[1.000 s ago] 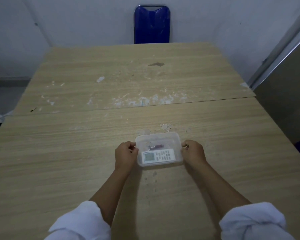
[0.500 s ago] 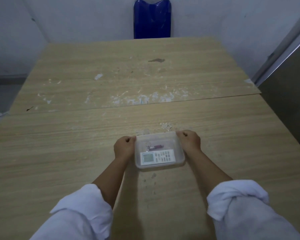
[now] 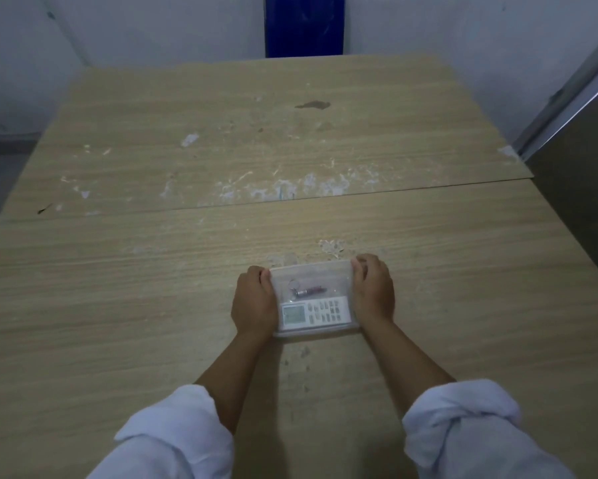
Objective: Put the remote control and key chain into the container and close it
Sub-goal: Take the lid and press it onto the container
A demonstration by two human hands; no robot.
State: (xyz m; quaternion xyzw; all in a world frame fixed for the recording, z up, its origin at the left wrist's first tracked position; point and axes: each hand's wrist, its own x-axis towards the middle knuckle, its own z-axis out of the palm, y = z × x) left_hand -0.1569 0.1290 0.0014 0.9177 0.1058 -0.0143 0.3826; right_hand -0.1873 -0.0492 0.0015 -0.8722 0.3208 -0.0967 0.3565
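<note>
A clear plastic container (image 3: 313,275) with its lid on rests on the wooden table (image 3: 152,288). Inside, seen through the lid, lie a white remote control (image 3: 316,312) along the near side and a key chain (image 3: 307,291) with a ring and a dark reddish fob behind it. My left hand (image 3: 254,302) lies along the container's left edge, fingers curled over the rim. My right hand (image 3: 373,288) covers the right edge the same way, fingertips at the far right corner.
The table is two worn boards with a seam (image 3: 256,202) across the middle and white scuffs. A blue chair back (image 3: 303,25) stands beyond the far edge. A grey panel (image 3: 580,188) rises at the right.
Both hands have slid forward along the container's sides, from its near corners toward its far corners. The view has tilted down and my arms reach further out.
</note>
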